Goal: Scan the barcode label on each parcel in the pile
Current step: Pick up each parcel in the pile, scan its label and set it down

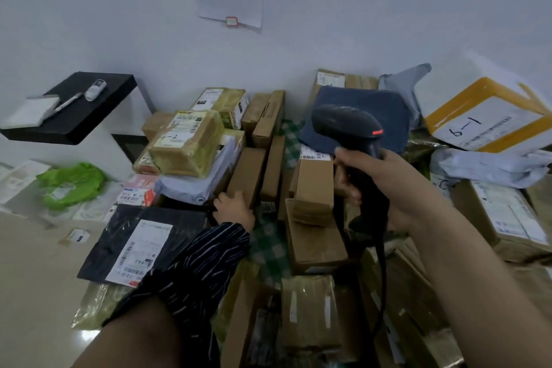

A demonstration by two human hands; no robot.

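The left hand [236,206] emerges from a dark navy sleeve [194,272] marked with thin white stripes; the cloth is loose and rumpled, gathered at the wrist; it covers the arm from wrist to mid-forearm, with bare arm showing nearer the camera; the right hand [385,188] and its forearm are bare.

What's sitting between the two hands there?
Head view: brown cardboard boxes on a green checked cloth, between the left hand and the right hand gripping the barcode scanner.
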